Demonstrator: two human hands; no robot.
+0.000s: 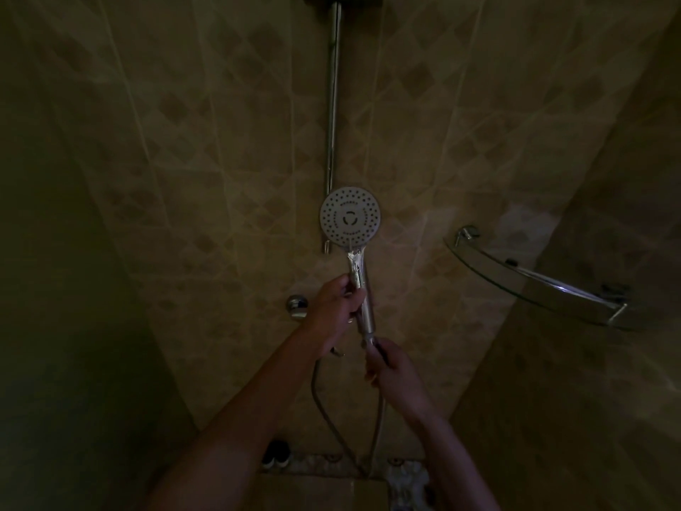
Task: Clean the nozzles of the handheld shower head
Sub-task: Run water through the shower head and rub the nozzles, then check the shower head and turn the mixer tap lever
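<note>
Two bare forearms reach up from the bottom edge in a dim tiled shower. The left hand [337, 307] is closed around the upper part of the shower head's handle, fingers wrapped about it. The right hand [390, 370] sits just below, fingers curled shut on the hose [320, 396] where it joins the handle's lower end. The shower head [350, 217] is held upright in the middle of the view, its round nozzle face turned toward the camera, in front of a vertical rail [332, 105] on the wall. The hose loops down toward the floor. A round knob [296, 303] shows left of the left hand, and a glass corner shelf [534, 276] sits well apart at right.
</note>
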